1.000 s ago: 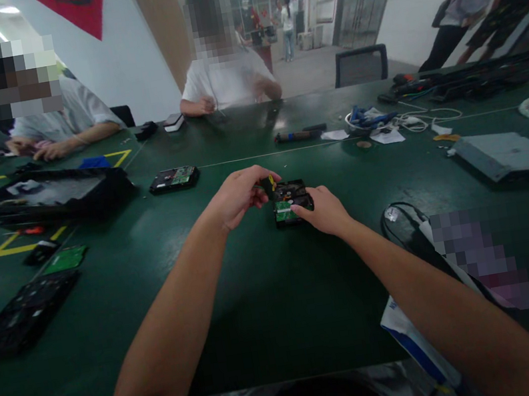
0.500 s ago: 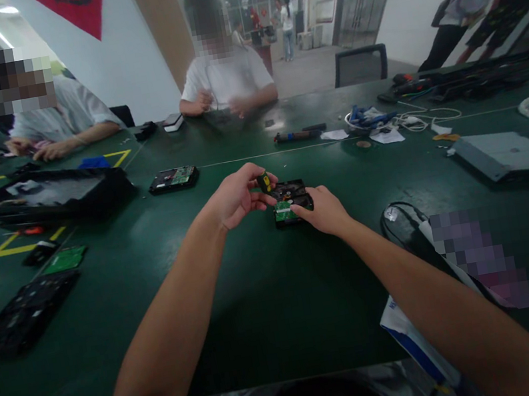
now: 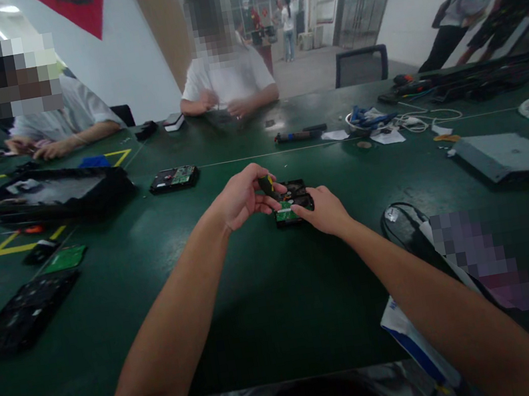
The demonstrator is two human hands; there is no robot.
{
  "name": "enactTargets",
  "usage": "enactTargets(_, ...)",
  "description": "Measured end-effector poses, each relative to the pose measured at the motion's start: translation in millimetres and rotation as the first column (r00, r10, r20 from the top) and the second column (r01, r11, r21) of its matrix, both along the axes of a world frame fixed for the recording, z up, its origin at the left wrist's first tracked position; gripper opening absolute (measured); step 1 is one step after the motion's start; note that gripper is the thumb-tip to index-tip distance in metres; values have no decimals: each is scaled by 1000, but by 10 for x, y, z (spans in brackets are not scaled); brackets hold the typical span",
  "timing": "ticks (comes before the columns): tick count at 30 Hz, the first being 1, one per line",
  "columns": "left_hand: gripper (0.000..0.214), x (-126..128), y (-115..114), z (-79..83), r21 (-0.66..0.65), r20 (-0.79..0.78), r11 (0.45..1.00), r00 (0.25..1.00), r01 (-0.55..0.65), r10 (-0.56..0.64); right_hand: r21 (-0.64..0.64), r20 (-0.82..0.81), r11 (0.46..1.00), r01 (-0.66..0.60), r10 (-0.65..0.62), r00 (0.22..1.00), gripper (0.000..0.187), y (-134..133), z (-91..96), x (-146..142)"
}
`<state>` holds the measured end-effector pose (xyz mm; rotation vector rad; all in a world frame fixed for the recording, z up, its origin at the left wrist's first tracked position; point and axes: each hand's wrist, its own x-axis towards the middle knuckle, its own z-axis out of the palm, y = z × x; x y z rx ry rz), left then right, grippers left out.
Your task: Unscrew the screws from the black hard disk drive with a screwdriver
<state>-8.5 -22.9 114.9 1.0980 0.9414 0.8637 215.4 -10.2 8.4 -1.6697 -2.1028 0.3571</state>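
Note:
My left hand (image 3: 243,199) is closed on the black-and-yellow handle of a screwdriver (image 3: 268,186), held slanted over a hard drive. Its shaft and tip are hidden or too small to make out. The hard drive (image 3: 286,213) lies on the table with its green circuit board and black casing facing up. Gripping the drive's right side is my right hand (image 3: 326,210), with its thumb on the top near the board. The fingers of my left hand are at the drive's left edge and partly cover it.
On the green table (image 3: 264,319), another hard drive (image 3: 173,179) lies farther left, near a black tray (image 3: 56,195). A green circuit board (image 3: 65,258) and a black panel (image 3: 23,314) are at left. At right sits a grey metal box (image 3: 515,152). A person (image 3: 227,79) sits opposite.
The screwdriver handle has turned and tilted in my left hand, so less yellow shows. My left hand has shifted very slightly right. My right hand and the drive are nearly unmoved.

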Motion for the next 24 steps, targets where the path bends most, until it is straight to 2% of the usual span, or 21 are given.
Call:
enactTargets(8,34,-41,-11,36,93,-88,994,994,-50,58,-2,-25,1000,10,-10,1000,60,0,-10,1)
enactTargets(17,32,-1,-40,28,38,-57,999,998,39,-36,-14,-21,1000,1,-2,1000,56,-8,16,-5)
enactTargets(24,33,-36,-7,23,94,-108,995,994,-20,30,-8,-45,1000,-3,3,999,58,-8,7,-4)
